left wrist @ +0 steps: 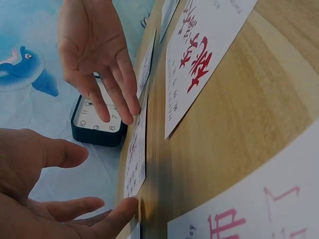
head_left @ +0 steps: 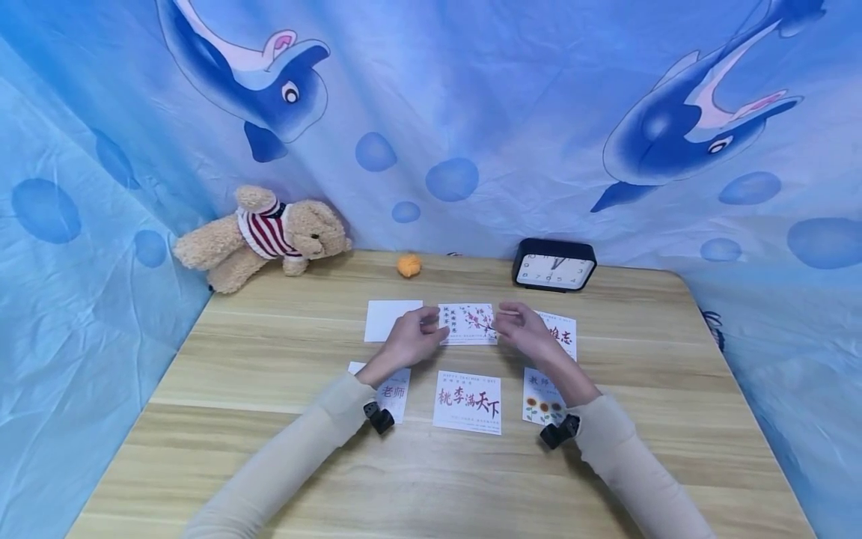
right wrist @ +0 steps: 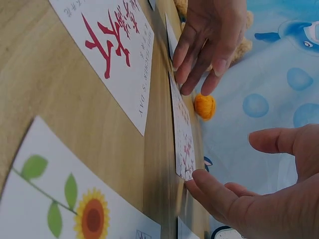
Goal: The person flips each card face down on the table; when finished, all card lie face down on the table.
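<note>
A white card with pink blossoms and dark characters (head_left: 466, 324) lies flat in the middle of the back row. At its left end is my left hand (head_left: 414, 335), fingers loosely bent and thumb apart, fingertips right by the edge. My right hand (head_left: 528, 333) mirrors it at the right end; in the right wrist view its fingertips (right wrist: 202, 179) meet the card's corner. Neither hand grips anything. Left of the blossom card lies a plain white card (head_left: 385, 318). To the right, a card with red characters (head_left: 566, 338) is partly covered by my right hand.
Nearer me lie a card with red calligraphy (head_left: 468, 402), a sunflower card (head_left: 539, 404) and another lettered card (head_left: 396, 397), the outer two partly under my wrists. Along the back edge are a teddy bear (head_left: 269, 232), an orange ball (head_left: 408, 265) and a black clock (head_left: 555, 265).
</note>
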`<state>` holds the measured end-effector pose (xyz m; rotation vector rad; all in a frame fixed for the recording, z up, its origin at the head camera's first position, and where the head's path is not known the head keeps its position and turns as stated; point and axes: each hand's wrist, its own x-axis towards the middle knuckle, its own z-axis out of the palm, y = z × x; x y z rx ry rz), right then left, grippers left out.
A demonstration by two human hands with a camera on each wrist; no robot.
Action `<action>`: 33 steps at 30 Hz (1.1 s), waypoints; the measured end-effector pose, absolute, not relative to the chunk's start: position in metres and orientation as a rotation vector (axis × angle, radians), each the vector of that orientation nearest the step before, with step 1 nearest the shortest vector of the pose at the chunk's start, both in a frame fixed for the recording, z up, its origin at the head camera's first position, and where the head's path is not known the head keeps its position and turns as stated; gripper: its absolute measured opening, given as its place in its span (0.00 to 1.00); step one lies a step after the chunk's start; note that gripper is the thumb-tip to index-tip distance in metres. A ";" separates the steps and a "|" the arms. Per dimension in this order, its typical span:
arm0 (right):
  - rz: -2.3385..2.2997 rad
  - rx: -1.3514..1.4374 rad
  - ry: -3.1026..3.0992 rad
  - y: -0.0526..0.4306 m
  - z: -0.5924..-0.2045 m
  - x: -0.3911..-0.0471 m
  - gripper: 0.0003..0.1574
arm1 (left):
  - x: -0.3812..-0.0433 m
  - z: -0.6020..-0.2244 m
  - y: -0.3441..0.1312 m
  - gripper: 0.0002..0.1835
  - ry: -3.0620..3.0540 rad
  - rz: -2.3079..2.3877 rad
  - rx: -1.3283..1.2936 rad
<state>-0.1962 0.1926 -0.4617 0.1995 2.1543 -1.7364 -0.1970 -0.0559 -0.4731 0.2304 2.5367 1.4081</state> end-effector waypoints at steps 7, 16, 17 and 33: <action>-1.734 0.215 2.119 0.191 -0.463 -0.193 0.41 | -0.195 -0.474 -0.053 0.30 2.524 1.422 0.235; -1.849 0.297 2.012 0.189 -0.465 -0.193 0.42 | -0.194 -0.474 -0.051 0.30 2.527 1.429 0.220; -1.860 0.314 1.998 0.189 -0.465 -0.193 0.42 | -0.194 -0.474 -0.051 0.30 2.528 1.428 0.220; -1.964 0.459 1.844 0.190 -0.465 -0.197 0.42 | -0.192 -0.472 -0.050 0.30 2.565 1.398 0.255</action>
